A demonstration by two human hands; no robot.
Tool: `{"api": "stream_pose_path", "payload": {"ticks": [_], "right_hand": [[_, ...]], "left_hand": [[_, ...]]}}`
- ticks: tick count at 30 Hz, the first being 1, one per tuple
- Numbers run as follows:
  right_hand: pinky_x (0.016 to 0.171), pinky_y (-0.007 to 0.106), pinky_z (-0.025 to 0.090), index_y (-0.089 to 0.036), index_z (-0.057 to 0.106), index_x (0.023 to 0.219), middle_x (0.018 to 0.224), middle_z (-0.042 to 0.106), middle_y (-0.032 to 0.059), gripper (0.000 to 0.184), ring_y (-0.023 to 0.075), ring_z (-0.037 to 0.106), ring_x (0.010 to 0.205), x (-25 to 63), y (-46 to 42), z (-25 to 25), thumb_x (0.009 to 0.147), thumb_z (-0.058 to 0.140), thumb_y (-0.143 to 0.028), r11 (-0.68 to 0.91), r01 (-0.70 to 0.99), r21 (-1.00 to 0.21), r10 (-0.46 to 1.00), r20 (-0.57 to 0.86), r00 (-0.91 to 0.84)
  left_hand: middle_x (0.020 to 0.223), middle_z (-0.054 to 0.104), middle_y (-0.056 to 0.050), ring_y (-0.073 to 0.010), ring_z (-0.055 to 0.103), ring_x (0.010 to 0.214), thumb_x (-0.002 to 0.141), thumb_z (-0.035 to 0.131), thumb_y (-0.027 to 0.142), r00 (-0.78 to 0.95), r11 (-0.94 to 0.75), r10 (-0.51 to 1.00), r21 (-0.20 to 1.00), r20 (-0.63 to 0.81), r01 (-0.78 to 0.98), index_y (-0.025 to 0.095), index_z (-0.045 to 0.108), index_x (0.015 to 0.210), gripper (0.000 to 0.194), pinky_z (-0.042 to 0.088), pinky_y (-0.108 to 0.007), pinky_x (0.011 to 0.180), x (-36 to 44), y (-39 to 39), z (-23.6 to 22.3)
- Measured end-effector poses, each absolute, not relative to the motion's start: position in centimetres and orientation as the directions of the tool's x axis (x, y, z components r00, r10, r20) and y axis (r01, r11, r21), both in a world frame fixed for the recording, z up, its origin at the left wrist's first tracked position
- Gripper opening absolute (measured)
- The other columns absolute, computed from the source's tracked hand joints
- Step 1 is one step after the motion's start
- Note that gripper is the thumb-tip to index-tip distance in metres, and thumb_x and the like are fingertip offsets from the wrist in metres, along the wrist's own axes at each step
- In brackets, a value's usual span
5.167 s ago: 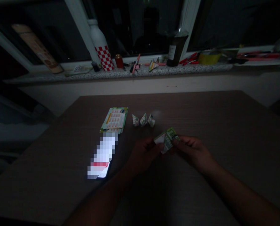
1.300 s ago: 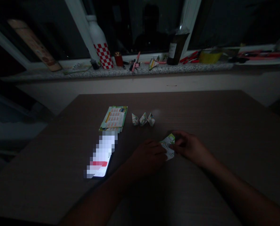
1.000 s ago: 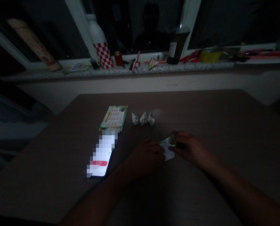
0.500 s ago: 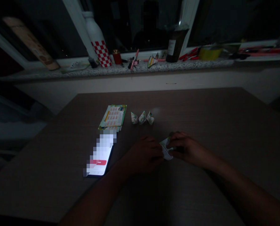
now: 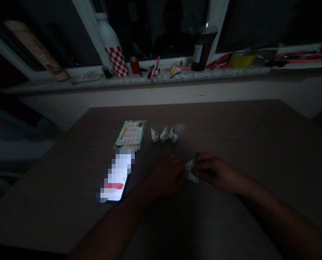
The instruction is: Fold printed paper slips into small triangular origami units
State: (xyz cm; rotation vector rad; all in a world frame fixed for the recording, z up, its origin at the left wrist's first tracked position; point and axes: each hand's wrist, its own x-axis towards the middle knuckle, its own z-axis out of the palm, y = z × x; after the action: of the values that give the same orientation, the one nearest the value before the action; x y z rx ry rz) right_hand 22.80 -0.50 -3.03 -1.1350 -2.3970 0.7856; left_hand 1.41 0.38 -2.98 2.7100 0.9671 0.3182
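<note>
Between my hands on the dark wooden table is a small folded sheet of paper, white with print and some green. My left hand grips its left side, fingers curled and mostly in shadow. From the right, my right hand pinches the paper with thumb and fingers, covering its right corner. Just beyond stand three small pointed paper pieces in a row. Left of them lies a stack of printed sheets with green edges. A lit phone lies in front of the stack, its screen blurred out.
Behind the table runs a speckled windowsill. On it stand a white bottle with red checks, a small red jar, a dark labelled pouch, a yellow roll-like thing and a tall tan cylinder.
The paper was held up showing a green side; now it lies on the table, white side up, and shows smaller. Over the last second my fingers have closed in on its sides.
</note>
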Motion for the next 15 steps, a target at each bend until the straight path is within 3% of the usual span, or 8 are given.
{"api": "stream_pose_path", "payload": {"ticks": [6, 15], "right_hand": [[0.078, 0.031, 0.045, -0.021, 0.070, 0.084, 0.088, 0.060, 0.0051, 0.011, 0.0191, 0.057, 0.088, 22.69, -0.45, -3.49, 0.086, 0.059, -0.024, 0.483, 0.586, -0.651, 0.816, 0.093, -0.570], [0.082, 0.033, 0.045, -0.023, 0.070, 0.090, 0.093, 0.060, 0.0054, 0.012, 0.0209, 0.058, 0.093, 22.87, -0.40, -3.82, 0.079, 0.067, -0.025, 0.461, 0.608, -0.647, 0.831, 0.075, -0.551]], "left_hand": [[0.093, 0.054, -0.008, -0.0227, 0.047, 0.094, 0.091, 0.043, 0.027, 0.699, -0.706, 0.705, 0.215, 0.120, 0.675, 0.016, 0.061, 0.087, 0.021, 0.039, -0.038, 0.084, 2.06, -0.19, -3.03], [0.110, 0.052, -0.010, -0.0246, 0.046, 0.105, 0.092, 0.042, 0.028, 0.671, -0.683, 0.729, 0.213, 0.138, 0.698, 0.016, 0.060, 0.095, 0.022, 0.038, -0.041, 0.090, 2.24, -0.29, -3.58]]}}
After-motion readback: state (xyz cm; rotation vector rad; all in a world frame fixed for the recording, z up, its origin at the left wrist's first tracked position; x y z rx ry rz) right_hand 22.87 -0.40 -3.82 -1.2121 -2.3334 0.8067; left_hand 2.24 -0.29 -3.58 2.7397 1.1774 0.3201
